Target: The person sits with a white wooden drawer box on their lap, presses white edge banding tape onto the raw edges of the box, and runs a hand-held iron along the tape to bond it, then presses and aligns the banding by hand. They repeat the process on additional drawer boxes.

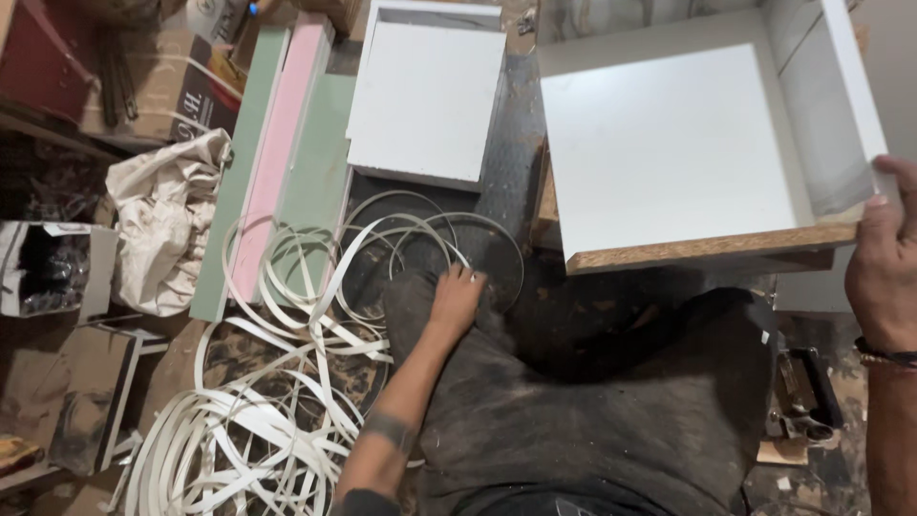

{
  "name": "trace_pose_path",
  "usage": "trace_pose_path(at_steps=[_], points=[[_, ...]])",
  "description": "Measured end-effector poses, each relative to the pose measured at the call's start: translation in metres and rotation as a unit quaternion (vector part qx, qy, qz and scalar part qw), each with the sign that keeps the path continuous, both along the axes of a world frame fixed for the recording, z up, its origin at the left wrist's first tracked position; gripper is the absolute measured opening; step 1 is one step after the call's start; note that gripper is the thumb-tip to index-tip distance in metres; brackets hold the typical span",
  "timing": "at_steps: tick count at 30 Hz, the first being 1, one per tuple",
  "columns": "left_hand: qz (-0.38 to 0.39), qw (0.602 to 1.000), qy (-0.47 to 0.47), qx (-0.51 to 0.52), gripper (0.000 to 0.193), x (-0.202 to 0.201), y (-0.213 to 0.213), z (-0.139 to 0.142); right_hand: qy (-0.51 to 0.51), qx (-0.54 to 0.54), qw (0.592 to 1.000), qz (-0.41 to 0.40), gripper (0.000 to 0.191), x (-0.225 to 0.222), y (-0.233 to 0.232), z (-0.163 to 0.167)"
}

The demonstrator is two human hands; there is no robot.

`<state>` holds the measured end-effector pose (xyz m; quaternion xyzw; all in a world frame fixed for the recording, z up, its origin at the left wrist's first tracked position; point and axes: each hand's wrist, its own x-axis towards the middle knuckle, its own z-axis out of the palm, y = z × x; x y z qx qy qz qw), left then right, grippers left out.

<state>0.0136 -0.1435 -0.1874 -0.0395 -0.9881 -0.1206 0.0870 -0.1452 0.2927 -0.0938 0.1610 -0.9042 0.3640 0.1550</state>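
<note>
Near: dark trousered lap (611, 420) fills the lower middle. Left hand (455, 300) reaches forward off the left knee, fingers curled down onto a loop of white edge-banding strip (315, 287); whether it pinches the strip, I cannot tell. The tangle of strip spreads left and nearer from that hand, across the floor (535, 306), coils running every way, no single long axis.

Right hand (884, 268) at the right edge, fingers wrapped over the near right corner of a white open-fronted drawer box (669, 143), holding it. Raw chipboard edge faces near; box lies right and farther than the left hand.

Farther left: flat white panel (425, 96), then green and pink boards (277, 153) lying near-to-far, crumpled cloth (167, 220) beside them.
</note>
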Motion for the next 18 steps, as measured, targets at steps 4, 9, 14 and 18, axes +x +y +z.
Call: trace_pose_path(at_steps=[4,9,14,18], points=[[-0.064,0.981,-0.105,-0.152,0.021,-0.036,-0.010,-0.018,-0.133,0.104,0.977,-0.128,0.034,0.008,0.002,-0.018],[-0.106,0.884,-0.343,-0.301,0.025,-0.063,-0.005,-0.032,0.088,0.200,0.976,0.014,0.035,0.031,0.010,-0.005],[-0.049,0.957,-0.172,-0.228,0.019,-0.070,-0.037,-0.025,0.110,0.196,0.973,0.044,0.024,0.073,0.007,0.015],[0.032,0.991,-0.100,-0.079,0.012,-0.074,-0.091,0.005,0.070,0.117,0.991,0.015,0.017,0.100,-0.002,0.014]])
